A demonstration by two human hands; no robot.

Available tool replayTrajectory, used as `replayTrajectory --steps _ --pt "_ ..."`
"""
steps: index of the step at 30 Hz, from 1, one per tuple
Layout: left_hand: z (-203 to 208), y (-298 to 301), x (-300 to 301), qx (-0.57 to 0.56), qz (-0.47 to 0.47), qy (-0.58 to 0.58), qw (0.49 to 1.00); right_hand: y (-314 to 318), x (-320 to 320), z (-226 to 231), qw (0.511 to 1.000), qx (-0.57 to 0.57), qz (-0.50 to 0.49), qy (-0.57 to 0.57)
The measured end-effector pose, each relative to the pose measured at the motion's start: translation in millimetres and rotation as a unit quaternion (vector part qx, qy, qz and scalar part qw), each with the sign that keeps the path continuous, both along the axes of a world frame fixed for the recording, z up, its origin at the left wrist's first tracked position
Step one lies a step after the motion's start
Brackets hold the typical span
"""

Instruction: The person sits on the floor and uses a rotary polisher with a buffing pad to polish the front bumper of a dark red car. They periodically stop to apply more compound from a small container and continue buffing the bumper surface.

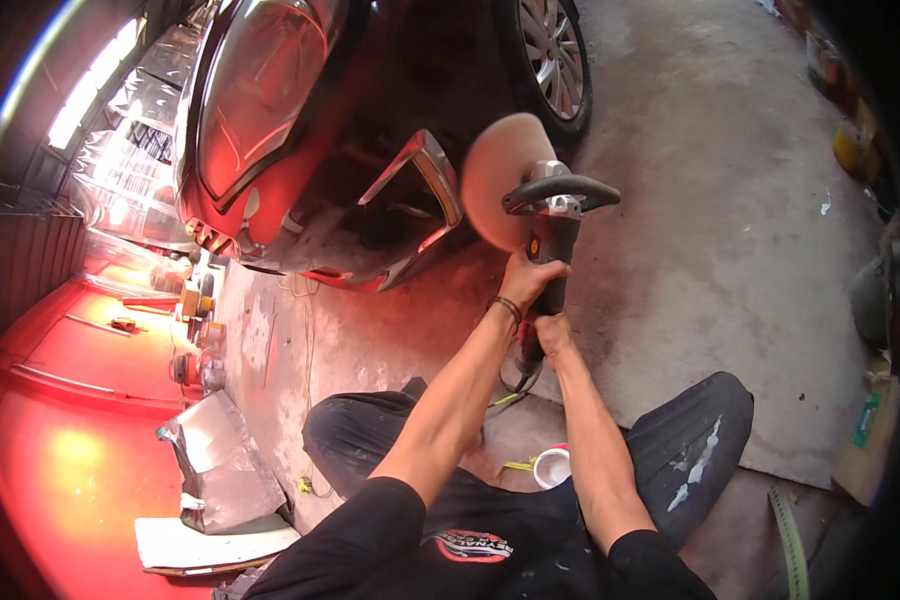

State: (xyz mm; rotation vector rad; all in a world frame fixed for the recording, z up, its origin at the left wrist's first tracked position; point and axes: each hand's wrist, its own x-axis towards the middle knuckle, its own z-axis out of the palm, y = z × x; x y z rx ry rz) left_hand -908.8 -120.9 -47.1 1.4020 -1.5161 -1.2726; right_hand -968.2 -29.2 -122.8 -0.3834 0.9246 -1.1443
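1. Tan foam polishing pad [498, 178] on a grey and black handheld polisher [550, 235] sits right against the dark car bumper [410, 215].
2. The left hand [528, 280] has its fingers wrapped around the polisher's body.
3. The right hand [552, 330] grips the rear end, fingers curled tight.
4. A white cup [552, 466] rests on the concrete floor [730, 250] between the knees.

A small red-rimmed white cup [551, 466] sits on the concrete floor [730, 250].

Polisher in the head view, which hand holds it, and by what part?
Both: left hand grips the polisher body below its loop handle; right hand holds the rear grip.
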Motion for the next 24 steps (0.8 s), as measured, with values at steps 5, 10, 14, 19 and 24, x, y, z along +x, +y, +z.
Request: replayTrajectory --steps 5,10,14,19,24 --pt "26 -4 17 0.012 -0.031 0.030 0.999 -8 23 6 0.990 -0.074 -0.102 0.068" --pt "92 -35 -5 -0.087 -0.016 0.009 0.996 -49 -8 73 0.991 -0.112 -0.066 0.024" --pt "139 23 -36 -0.163 0.127 -0.019 0.978 -57 -29 89 0.989 -0.122 -0.075 0.044" --pt "264 134 -58 -0.153 -0.244 0.261 0.921 -45 -30 85 0.985 -0.157 -0.064 0.000" --pt "299 162 -50 -0.161 -0.340 0.274 0.885 -37 -16 74 0.991 -0.135 -0.016 -0.002"
